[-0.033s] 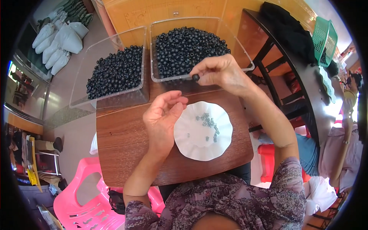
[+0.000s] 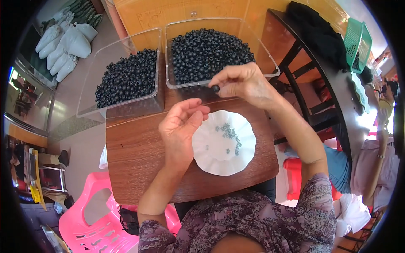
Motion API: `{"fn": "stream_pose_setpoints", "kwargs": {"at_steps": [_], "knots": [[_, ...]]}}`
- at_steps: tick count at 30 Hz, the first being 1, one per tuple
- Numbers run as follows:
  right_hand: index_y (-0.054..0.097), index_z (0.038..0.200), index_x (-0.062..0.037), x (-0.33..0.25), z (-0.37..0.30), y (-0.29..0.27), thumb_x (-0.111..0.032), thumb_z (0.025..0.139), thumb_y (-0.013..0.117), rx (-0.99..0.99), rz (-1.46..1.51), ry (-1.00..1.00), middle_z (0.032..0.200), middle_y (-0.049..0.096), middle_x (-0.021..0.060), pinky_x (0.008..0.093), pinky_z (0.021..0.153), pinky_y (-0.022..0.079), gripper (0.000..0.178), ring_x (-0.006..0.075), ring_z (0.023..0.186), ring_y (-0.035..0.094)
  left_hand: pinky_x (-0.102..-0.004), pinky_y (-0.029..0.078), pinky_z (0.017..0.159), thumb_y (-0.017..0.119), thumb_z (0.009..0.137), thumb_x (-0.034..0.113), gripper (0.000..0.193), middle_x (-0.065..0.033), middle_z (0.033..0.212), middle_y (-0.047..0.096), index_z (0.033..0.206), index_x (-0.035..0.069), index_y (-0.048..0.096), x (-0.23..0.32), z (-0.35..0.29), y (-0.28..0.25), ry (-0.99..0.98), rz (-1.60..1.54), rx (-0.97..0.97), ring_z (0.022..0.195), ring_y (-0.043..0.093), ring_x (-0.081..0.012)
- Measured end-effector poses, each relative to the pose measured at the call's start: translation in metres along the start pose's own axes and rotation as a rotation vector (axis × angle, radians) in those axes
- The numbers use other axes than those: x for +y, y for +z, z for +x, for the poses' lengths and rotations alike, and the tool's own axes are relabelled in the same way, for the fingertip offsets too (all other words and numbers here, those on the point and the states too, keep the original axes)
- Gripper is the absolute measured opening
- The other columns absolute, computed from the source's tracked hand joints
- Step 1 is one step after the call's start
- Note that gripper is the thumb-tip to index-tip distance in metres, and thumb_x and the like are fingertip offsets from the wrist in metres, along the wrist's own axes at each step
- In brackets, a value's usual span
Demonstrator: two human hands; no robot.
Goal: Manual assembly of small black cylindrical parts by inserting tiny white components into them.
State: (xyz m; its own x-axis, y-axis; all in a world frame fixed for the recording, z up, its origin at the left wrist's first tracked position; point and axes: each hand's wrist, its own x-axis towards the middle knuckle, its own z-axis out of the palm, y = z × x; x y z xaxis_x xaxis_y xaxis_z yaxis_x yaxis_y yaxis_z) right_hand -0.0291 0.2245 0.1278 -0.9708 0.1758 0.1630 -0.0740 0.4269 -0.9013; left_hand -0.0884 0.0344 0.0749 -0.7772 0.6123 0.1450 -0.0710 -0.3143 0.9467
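- The right hand's (image 2: 252,87) grip pinches one dark bead (image 2: 215,88) near the front of the right clear bin (image 2: 185,86).
- The left hand (image 2: 179,126) curls beside the white scalloped plate (image 2: 209,163); I cannot tell whether its grip holds anything.
- Small clear pieces (image 2: 230,133) lie on the plate, on the brown tabletop (image 2: 137,158).

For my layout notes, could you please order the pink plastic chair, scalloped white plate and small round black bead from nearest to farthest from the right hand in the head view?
1. Small round black bead: pinched by the right hand.
2. Scalloped white plate: below.
3. Pink plastic chair: lower left.
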Motion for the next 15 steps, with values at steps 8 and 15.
{"fn": "stream_pose_setpoints", "kwargs": {"at_steps": [8,15], "knots": [[0.065,0.085,-0.0001,0.021,-0.042,0.04,0.005,0.064,0.067,0.083,-0.184,-0.215,0.078,0.06,0.0063,0.0285,0.064,0.045,0.021,0.0179,0.074,0.056,-0.025,0.045,0.066,0.063,0.081,0.003,0.02,-0.01,0.085,0.062,0.099,-0.006,0.056,-0.025,-0.017,0.013,-0.159,-0.226,0.08,0.074,0.06,-0.0159],[0.063,0.085,-0.0019,0.029,-0.067,0.069,0.001,0.06,0.07,0.185,-0.393,-0.397,0.076,0.059,0.0074,0.0341,0.061,0.044,0.026,0.0251,0.072,0.053,-0.0265,0.046,0.068,0.063,0.08,0.001,0.02,-0.0105,0.088,0.062,0.097,-0.006,0.056,-0.042,-0.038,0.003,-0.204,-0.228,0.088,0.078,0.059,-0.0168]]}}
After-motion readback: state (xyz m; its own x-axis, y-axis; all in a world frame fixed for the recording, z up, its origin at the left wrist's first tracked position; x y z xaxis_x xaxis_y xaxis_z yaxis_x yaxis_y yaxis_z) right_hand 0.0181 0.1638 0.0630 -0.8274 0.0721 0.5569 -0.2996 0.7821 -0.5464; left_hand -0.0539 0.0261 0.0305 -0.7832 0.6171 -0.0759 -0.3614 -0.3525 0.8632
